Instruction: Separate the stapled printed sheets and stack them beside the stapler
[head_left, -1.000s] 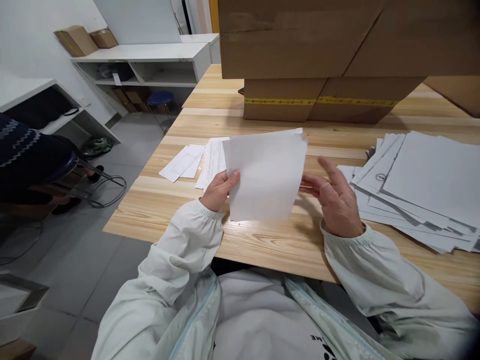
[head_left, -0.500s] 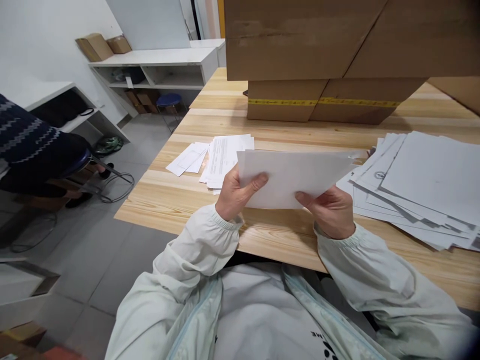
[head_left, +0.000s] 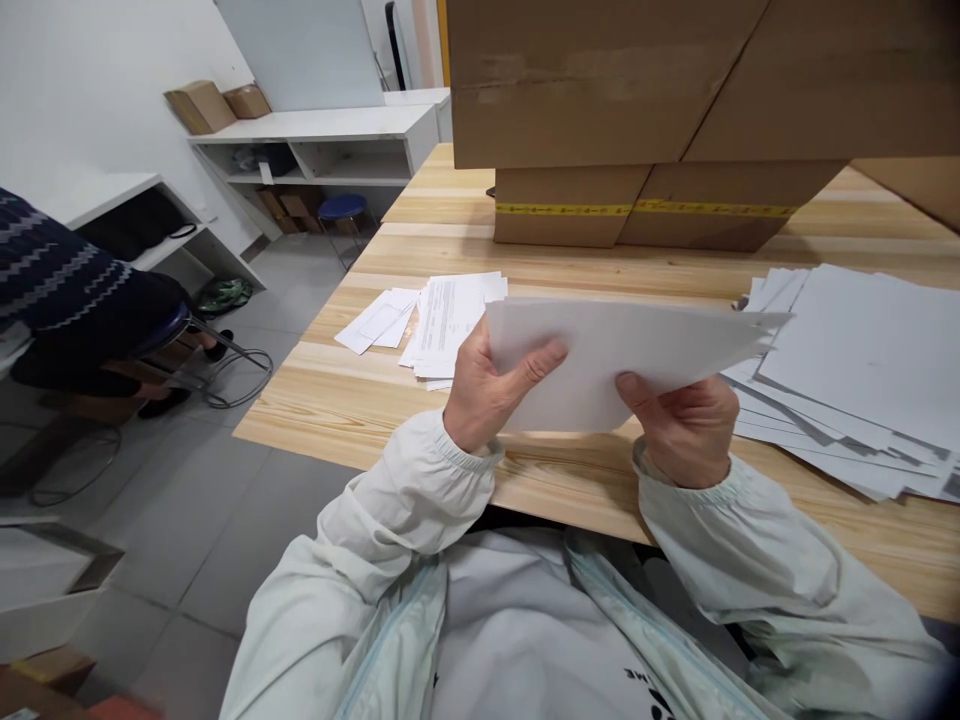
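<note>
Left hand (head_left: 480, 392) and right hand (head_left: 688, 425) pinch white paper sheets (head_left: 600, 335) (count's unclear), looks like steadying, so next likely wants even pressure.

So it's a single head cam, looking forward and down over the wearer's printed shirt (head_left: 517, 620), left hand (head_left: 484, 390) and right hand (head_left: 690, 425) pretty close up, wood-grain table (head_left: 337, 390) stretching off ahead.

The white paper (head_left: 592, 345) hides most fingers of the left grip (head_left: 478, 392); print on the sheets (head_left: 448, 325) is too small to read; the right edge crops the paper pile (head_left: 874, 355).
</note>
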